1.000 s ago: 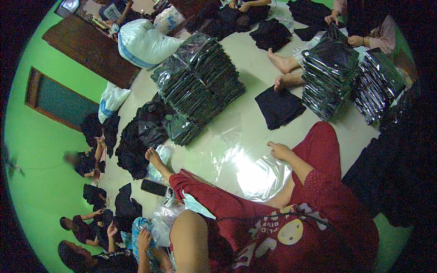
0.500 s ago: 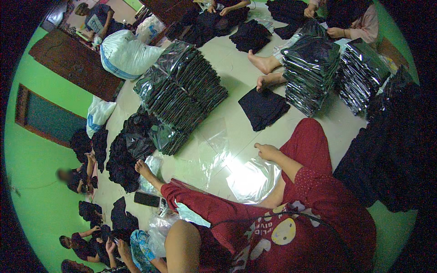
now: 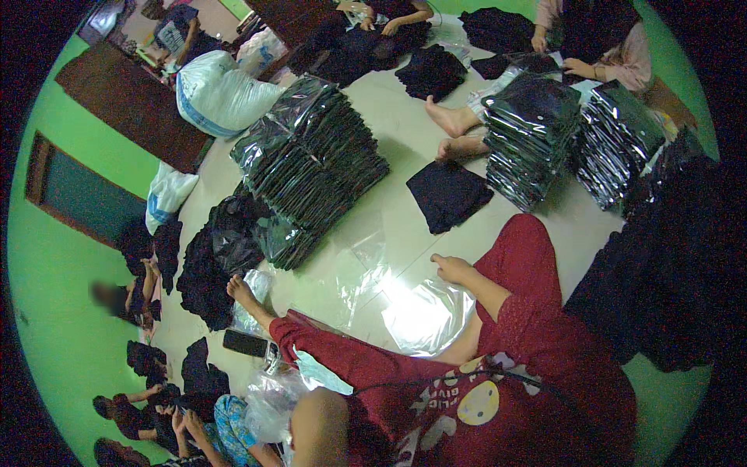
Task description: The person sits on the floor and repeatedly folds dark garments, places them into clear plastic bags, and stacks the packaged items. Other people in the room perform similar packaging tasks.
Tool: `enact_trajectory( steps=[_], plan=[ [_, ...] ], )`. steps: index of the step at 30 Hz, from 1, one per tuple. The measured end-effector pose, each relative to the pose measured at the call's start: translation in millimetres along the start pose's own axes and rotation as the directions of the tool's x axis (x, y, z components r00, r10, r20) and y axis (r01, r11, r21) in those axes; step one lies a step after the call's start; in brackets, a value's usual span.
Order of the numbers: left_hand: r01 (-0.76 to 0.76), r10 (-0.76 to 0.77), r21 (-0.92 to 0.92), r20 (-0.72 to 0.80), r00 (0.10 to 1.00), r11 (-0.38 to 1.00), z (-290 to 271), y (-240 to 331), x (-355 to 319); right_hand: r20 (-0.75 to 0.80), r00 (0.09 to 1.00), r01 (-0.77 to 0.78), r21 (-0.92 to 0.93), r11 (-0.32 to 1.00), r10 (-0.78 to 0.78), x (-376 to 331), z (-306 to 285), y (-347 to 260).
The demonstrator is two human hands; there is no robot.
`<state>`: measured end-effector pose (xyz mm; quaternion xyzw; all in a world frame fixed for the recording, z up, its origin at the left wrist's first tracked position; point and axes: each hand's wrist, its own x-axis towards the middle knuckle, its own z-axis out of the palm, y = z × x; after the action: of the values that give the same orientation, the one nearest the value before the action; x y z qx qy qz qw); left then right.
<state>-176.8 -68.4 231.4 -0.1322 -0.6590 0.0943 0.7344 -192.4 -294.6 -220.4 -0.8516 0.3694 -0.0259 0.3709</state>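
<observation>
My right hand (image 3: 452,269) is held over the floor in front of my bent right knee, one finger stretched out and the others partly curled. I see nothing in it. Just below lies a clear plastic sheet or bag (image 3: 424,315), shining in the light, between my legs. Beyond the hand a folded black garment (image 3: 447,196) lies on the tiles. My left arm (image 3: 320,424) shows at the lower edge beside a bundle of clear plastic bags (image 3: 272,401); its hand is out of sight. A pale blue piece (image 3: 323,370) rests on my left leg.
A tall stack of bagged black garments (image 3: 311,171) stands ahead, with more stacks (image 3: 533,140) at the right. Loose black cloth (image 3: 650,272) is heaped beside me. A phone (image 3: 247,343) lies near my left foot. Several people sit around; white sacks (image 3: 222,93) stand behind.
The view has shifted slightly. At the far right, a co-worker's hands have moved apart and lower, away from the bagged stack's top. My right hand keeps nearly the same place and pose.
</observation>
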Motion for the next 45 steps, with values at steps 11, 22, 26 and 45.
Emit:
enact_trajectory(
  steps=[11,22,26,45],
  plan=[
    [0.098,-0.098,-0.033,-0.01,0.995,0.995,3.5,-4.7,-1.6,0.011,1.0,0.015,0.027,1.0,-0.016,1.4,2.6,2.2],
    [0.244,-0.245,-0.108,0.005,0.97,0.964,7.7,-14.9,-3.4,0.04,0.999,-0.004,0.005,1.0,0.003,5.7,5.2,1.7],
    [0.302,-0.302,-0.126,0.014,0.953,0.945,9.8,-18.8,-3.5,0.027,1.0,-0.003,0.012,1.0,0.002,4.9,4.5,0.0],
    [0.467,-0.465,-0.146,0.049,0.884,0.872,25.3,-26.5,-5.8,0.033,0.999,0.021,0.019,1.0,-0.022,4.5,4.5,-0.3]
  ],
)
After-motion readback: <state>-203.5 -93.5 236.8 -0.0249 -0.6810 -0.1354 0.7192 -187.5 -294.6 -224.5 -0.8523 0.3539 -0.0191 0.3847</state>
